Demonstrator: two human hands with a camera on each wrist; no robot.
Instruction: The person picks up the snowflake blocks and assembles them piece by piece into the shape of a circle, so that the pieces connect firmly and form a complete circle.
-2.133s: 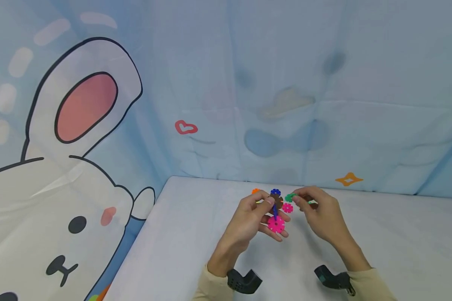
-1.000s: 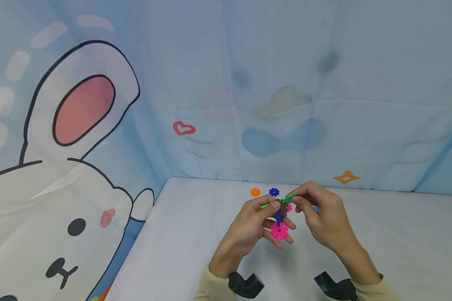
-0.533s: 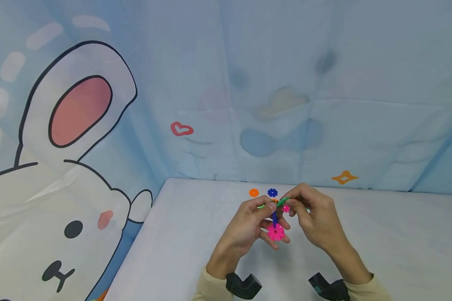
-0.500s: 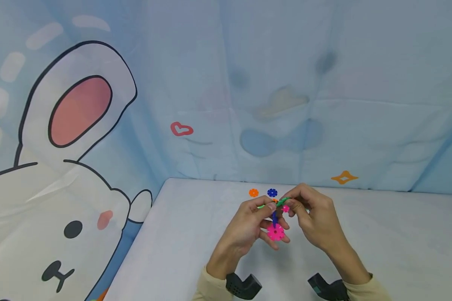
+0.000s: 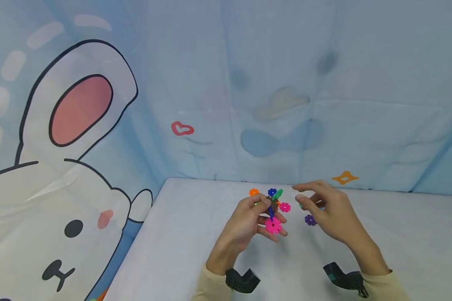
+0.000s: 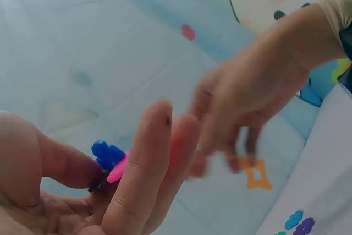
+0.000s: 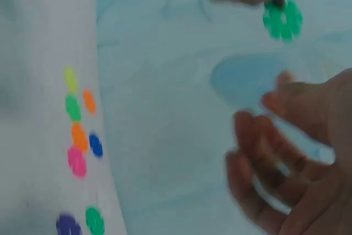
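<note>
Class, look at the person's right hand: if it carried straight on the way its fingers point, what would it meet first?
Probably the green disc atop the cluster of joined discs gripped by the left hand. The right hand is open, fingers pointing left toward it, though depth is unclear.

A white table (image 5: 181, 234) stands against a pale blue curtain (image 5: 324, 83) printed with a cartoon rabbit (image 5: 60, 167) at the left, a red heart (image 5: 182, 128) and an orange star (image 5: 345, 177) (both small) farther right.
</note>
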